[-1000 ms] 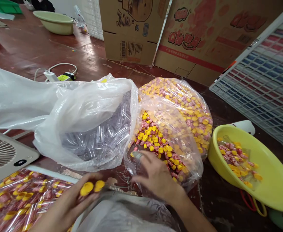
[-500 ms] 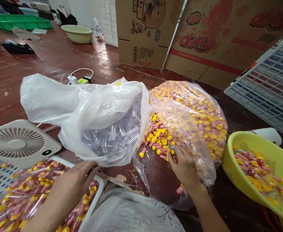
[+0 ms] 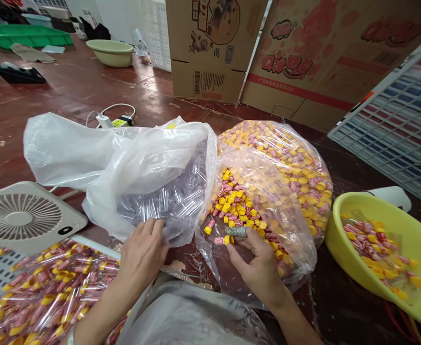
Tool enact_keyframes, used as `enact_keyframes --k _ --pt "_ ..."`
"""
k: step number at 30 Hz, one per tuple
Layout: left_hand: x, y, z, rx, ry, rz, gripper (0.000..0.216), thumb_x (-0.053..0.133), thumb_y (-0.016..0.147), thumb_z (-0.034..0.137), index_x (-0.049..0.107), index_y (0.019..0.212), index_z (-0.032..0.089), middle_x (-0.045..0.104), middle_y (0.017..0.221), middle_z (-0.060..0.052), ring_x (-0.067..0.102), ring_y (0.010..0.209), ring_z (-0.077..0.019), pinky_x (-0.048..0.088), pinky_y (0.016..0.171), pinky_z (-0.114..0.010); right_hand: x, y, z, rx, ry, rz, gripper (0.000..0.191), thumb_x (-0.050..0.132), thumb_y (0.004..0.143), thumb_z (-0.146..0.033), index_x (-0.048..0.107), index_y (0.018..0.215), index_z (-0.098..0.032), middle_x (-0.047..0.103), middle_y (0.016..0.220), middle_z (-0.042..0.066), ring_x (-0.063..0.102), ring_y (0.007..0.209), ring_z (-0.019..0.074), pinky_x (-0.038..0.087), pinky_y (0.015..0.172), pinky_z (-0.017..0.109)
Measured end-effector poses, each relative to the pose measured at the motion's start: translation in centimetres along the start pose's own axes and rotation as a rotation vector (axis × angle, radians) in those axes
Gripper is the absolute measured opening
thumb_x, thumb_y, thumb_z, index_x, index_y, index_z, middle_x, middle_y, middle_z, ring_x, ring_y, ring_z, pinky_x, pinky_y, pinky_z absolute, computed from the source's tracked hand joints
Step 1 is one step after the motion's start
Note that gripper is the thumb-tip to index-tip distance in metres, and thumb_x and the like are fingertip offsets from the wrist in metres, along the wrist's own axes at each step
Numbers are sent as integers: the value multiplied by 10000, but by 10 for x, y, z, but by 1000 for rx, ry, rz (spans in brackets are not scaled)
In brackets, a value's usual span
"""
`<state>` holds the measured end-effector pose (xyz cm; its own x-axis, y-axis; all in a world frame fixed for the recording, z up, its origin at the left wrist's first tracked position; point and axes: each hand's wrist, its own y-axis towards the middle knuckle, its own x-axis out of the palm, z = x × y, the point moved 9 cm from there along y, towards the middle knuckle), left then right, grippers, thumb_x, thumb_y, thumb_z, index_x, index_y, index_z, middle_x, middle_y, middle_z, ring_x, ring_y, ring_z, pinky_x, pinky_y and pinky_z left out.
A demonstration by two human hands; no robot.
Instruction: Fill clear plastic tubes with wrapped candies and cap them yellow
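Left hand (image 3: 143,254) flat on tube bag (image 3: 160,191); right hand (image 3: 258,268) pinches capped piece (image 3: 235,232).

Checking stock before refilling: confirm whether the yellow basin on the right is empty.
No. The yellow basin holds a loose pile of yellow-capped candy tubes along its inner side.

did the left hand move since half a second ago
Yes. The left hand has gone up and right, off the tray of filled tubes, and its fingertips now touch the lower edge of the bag of clear empty tubes.
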<state>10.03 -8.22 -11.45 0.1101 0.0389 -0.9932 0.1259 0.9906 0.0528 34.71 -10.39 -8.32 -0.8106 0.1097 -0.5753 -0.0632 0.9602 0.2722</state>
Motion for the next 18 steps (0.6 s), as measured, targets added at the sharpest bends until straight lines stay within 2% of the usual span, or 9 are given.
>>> enact_keyframes --k 3,5,8,13,15,18 --pt "-14 -10 -10 -49 -344 85 216 525 893 275 635 1064 202 635 1013 -76 662 844 -235 531 716 -329 12 2 -9 5 176 -72 112 647 917 -239 624 1025 -220 706 959 51 716 906 204 609 829 323" --pt "-13 -15 -8 -38 -629 59 213 528 903 296 638 1069 220 639 1086 -70 668 944 -228 547 803 -328 20 6 -23 -43 259 -119 162 632 933 -218 645 1094 -218 703 1060 66 700 1004 207 587 922 342" --pt "1 -24 11 -18 -984 -114 277 509 956 325 614 1196 236 668 1214 -81 648 1111 -242 535 950 -362 28 12 -44 -103 348 -159 208 617 947 -186 637 1152 -214 701 1079 68 693 1021 196 567 959 338" --pt "22 -38 40 -63 -1374 -358 488 596 952 361 495 1427 317 605 1382 -75 601 1228 -258 518 1028 -365 30 16 -68 -274 272 -142 190 612 938 -138 644 1109 -215 694 1085 70 669 1059 188 551 954 320" --pt "23 -38 48 -83 -1532 -401 565 627 943 348 434 1474 344 628 1315 -67 624 1178 -235 531 1002 -340 32 16 -69 -301 249 -177 184 584 946 -124 647 1097 -206 695 1096 82 665 1071 189 552 946 318" --pt "22 -35 50 -149 -1685 -388 532 681 913 325 499 1412 304 676 1081 -50 663 1018 -197 555 905 -289 38 14 -66 -294 220 -276 143 567 962 -144 643 1071 -196 701 1113 95 664 1073 189 552 949 324"
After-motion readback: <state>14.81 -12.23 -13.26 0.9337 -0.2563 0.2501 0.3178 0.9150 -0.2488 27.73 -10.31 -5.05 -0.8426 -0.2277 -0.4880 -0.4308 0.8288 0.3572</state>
